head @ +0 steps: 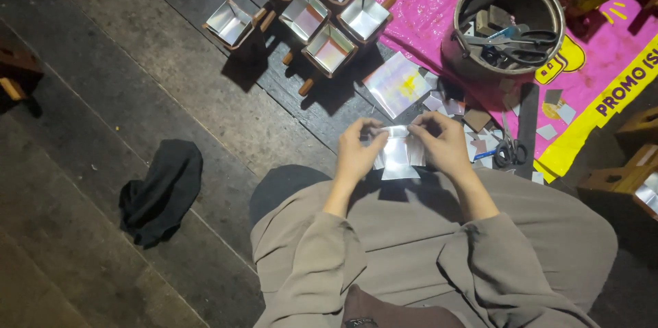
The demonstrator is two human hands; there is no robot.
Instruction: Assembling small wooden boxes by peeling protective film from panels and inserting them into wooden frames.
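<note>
I hold a small sheet of shiny silver foil (pixel 397 155) in front of my lap, folded at its top edge. My left hand (pixel 357 152) pinches its left side and my right hand (pixel 443 144) pinches its right side, fingers curled over the upper fold. Both sleeves are loose and beige. Just beyond the foil, on the dark plank floor, lies a larger flat silver sheet (pixel 396 84) with a yellowish sheen.
Several open foil-lined square boxes with wooden handles (pixel 330 47) stand at the top centre. A metal pot (pixel 508 24) holding scissors and scraps sits on a pink plastic sheet (pixel 603 61). Scissors (pixel 508 149) and foil offcuts lie at right. A black cloth (pixel 162 191) lies left.
</note>
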